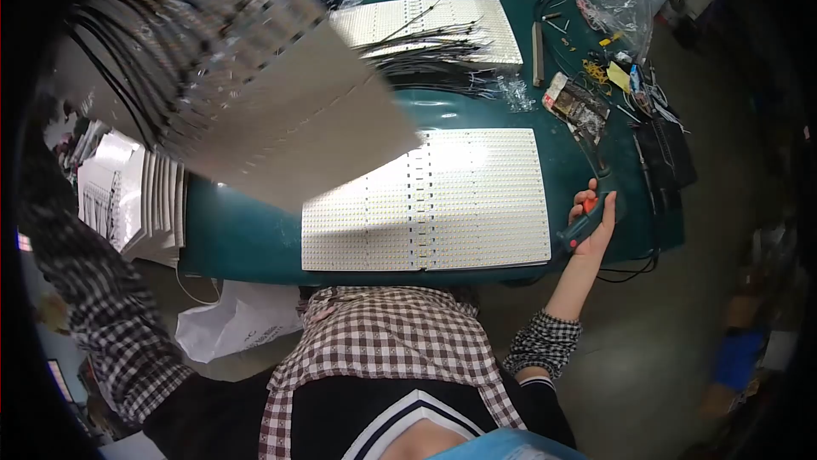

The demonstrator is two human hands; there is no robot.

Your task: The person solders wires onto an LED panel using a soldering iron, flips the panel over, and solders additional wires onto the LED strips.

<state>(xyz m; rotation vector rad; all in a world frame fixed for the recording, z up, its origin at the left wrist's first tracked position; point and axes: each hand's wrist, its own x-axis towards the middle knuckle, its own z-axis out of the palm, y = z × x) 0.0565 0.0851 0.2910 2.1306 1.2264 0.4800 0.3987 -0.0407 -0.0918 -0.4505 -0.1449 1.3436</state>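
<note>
My right hand [596, 220] is wrapped round the grip of a dark green soldering gun [602, 186] with red buttons, its nozzle near a stained small box [577, 105]. At the upper left, a blurred, tilted board [315, 111] with black wires [111, 60] along it is raised above the table. My left arm [94, 307], in a checked sleeve, reaches up toward it; the left hand and its fingers are hidden in the dark rim and behind the board. Below it, a white LED board [485, 196] lies flat before me, its left upper corner covered.
Farther back lies another LED board [477, 22] with a bundle of black wires [434, 64]. Stacked boards [153, 196] stand at the left edge. On the right are a clear plastic bag [617, 17], a metal bar [538, 53], loose tools and a dark pouch [666, 154].
</note>
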